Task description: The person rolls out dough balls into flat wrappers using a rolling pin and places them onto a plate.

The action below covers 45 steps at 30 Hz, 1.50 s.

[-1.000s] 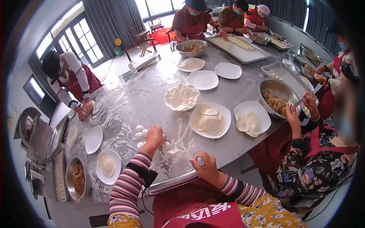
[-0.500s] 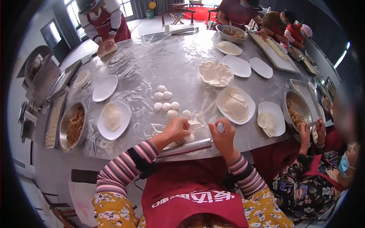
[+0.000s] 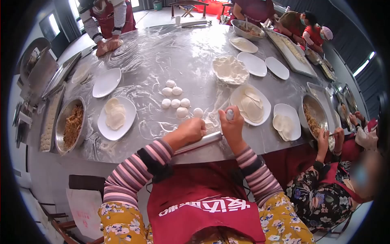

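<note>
My right hand (image 3: pixel 232 127) is closed around a pale grey handle (image 3: pixel 230 114), whose end sticks up above the fist. Against that hand lies a shiny metal rolling pin (image 3: pixel 201 143), slanting down to the left along the table's near side. My left hand (image 3: pixel 191 131) is closed, fingers curled downward, just behind the rolling pin. The dough piece seen under its fingertips a moment earlier is mostly hidden now. Beyond my hands sit several round white dough balls (image 3: pixel 175 103), the nearest dough ball (image 3: pixel 198 112) close to my left knuckles.
Plates of thin round wrappers stand left (image 3: pixel 115 116) and right (image 3: pixel 252 106), with a flour bowl (image 3: pixel 230 70) farther back. Metal bowls of filling (image 3: pixel 74 124) flank the floury steel table (image 3: pixel 150 53). A co-worker's hands (image 3: pixel 323 140) work at right; another person's hands (image 3: pixel 109 46) press dough at far left.
The view has tilted and shifted slightly, so the tabletop appears higher. Both my hands stay close together at the rolling pin; the dough under my left fingers has gone out of sight.
</note>
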Motion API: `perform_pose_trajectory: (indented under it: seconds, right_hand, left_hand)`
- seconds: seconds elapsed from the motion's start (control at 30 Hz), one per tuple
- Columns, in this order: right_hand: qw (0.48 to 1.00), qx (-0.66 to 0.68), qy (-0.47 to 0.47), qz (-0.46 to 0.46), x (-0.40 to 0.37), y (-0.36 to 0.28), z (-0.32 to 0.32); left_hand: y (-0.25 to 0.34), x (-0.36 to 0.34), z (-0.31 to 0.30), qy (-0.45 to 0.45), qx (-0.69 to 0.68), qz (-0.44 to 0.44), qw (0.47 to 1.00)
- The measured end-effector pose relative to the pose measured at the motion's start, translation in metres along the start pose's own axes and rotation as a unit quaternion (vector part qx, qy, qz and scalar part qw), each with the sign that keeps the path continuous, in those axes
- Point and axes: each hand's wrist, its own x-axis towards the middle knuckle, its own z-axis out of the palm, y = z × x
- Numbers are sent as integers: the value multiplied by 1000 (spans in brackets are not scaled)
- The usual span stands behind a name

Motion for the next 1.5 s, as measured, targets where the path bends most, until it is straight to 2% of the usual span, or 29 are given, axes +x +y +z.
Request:
perform_pose_trajectory:
  seconds: [0.03, 0.07, 0.2, 0.27, 0.3, 0.37, 0.47, 0.53, 0.6, 0.63, 0.67, 0.7, 0.77, 0.8, 0.9, 0.97, 1.03, 1.07, 1.1, 1.13, 1.17, 1.23, 1.27, 1.37, 1.5]
  right_hand:
    - [1000, 5, -20, 15, -1, 1, 2]
    - [997, -44, 13, -58, -6, 9, 0]
    - [987, -112, 4, -118, -37, 6, -28]
    - [997, 38, -3, 73, -46, 0, -29]
    - [996, 35, 3, 79, -40, 1, -22]
    - [999, -21, 11, -26, -5, 8, 3]
    - [1000, 18, -12, 14, 4, 9, 14]
    - [1000, -6, -2, -18, -6, 3, -1]
    - [998, -29, 5, -47, -32, 5, -21]
    - [999, 34, -14, 21, -49, 9, -31]
    - [991, 94, -29, 92, -58, 12, -36]
    - [991, 92, -26, 98, -52, 9, -34]
    - [999, -33, 6, -33, -26, 1, -19]
    - [1000, -6, 8, 5, -14, 1, -8]
    - [999, 22, -13, 33, 5, 7, 14]
    - [1000, 19, -13, 8, -3, 11, 6]
    - [992, -87, 6, -93, -21, 8, -15]
    - [992, -84, 2, -94, -32, 9, -21]
    - [1000, -4, -15, -5, -42, 7, -29]
    - [993, 74, -30, 88, -50, 5, -34]
    - [992, 71, -28, 97, -49, 7, -31]
    - [1000, 9, 11, 9, -18, 1, -12]
    - [1000, 8, 17, 9, -7, 4, -3]
    - [999, 29, -12, 22, 2, 11, 11]
    - [1000, -13, 5, -22, -31, 1, -24]
  left_hand:
    - [-4, 1, 0, 0, 4, 2, 1000]
    - [-9, 0, -1, -25, 7, 19, 999]
    - [-13, -22, -8, -7, -24, 41, 999]
    - [-14, -23, -6, -19, -21, 44, 999]
    - [-10, -21, -5, -28, -10, 59, 998]
    - [-1, -13, -3, -13, 38, 75, 996]
    - [-1, -6, -2, 15, 65, 30, 997]
    - [4, -13, -7, -30, 30, 26, 999]
    - [-12, -16, 2, -7, 3, 50, 999]
    - [-17, -16, 4, 8, -18, 81, 997]
    - [-16, -18, 2, -5, -36, 74, 997]
    - [-13, -19, 0, -12, -36, 74, 997]
    - [-3, -16, -2, -28, 12, 53, 998]
    - [1, -13, 0, -14, 51, 41, 998]
    - [2, -5, 0, 15, 120, 69, 990]
    - [-3, -6, -2, 1, 118, 86, 989]
    - [-11, -11, 1, -10, 109, 98, 989]
    - [-14, -17, 4, -2, 7, 58, 998]
    - [-16, -21, 6, 4, -95, 19, 995]
    - [-16, -24, 8, 1, -122, 23, 992]
    - [-15, -25, 10, -9, -122, 21, 992]
    - [-8, -17, 7, 9, 26, 70, 997]
    - [0, -13, 6, 21, 88, 39, 995]
    - [-5, -2, 5, 31, 78, 61, 995]
    - [-11, -14, 4, -2, 51, 105, 993]
